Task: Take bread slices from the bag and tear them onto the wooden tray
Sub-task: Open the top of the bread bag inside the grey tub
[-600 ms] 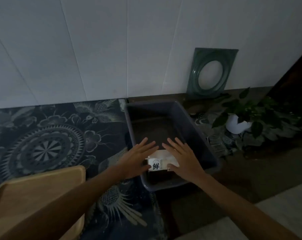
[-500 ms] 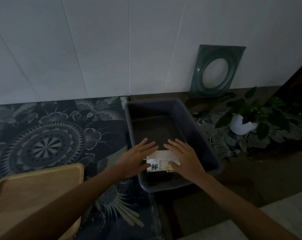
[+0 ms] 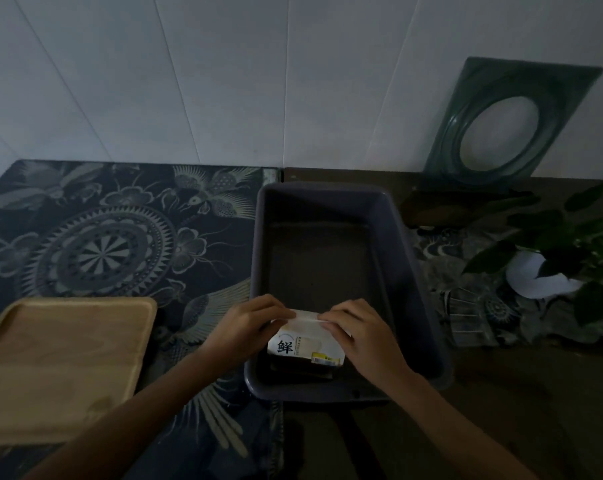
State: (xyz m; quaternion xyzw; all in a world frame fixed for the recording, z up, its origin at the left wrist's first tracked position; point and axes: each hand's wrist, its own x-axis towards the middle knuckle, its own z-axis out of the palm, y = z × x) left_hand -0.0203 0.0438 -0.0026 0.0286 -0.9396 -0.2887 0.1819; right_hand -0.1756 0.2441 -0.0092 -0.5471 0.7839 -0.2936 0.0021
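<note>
A white bread bag (image 3: 301, 344) with a black printed character lies at the near end of a dark grey plastic bin (image 3: 417, 271). My left hand (image 3: 248, 323) pinches the bag's top edge from the left. My right hand (image 3: 360, 332) pinches the same edge from the right, with its fingers curled over the bag. No bread slice shows; the bag's contents are hidden. A pale wooden tray (image 3: 64, 362) with nothing on it lies to the left on the patterned cloth, apart from both hands.
A dark patterned cloth (image 3: 120, 244) covers the table's left half. A green square frame with a round hole (image 3: 500, 123) leans on the white wall at the back right. A leafy plant in a white pot (image 3: 539, 278) stands right of the bin.
Both hands have gone from lying flat with spread fingers on the bag to pinching its top edge. The view has shifted, so the tray and bin sit lower in the frame.
</note>
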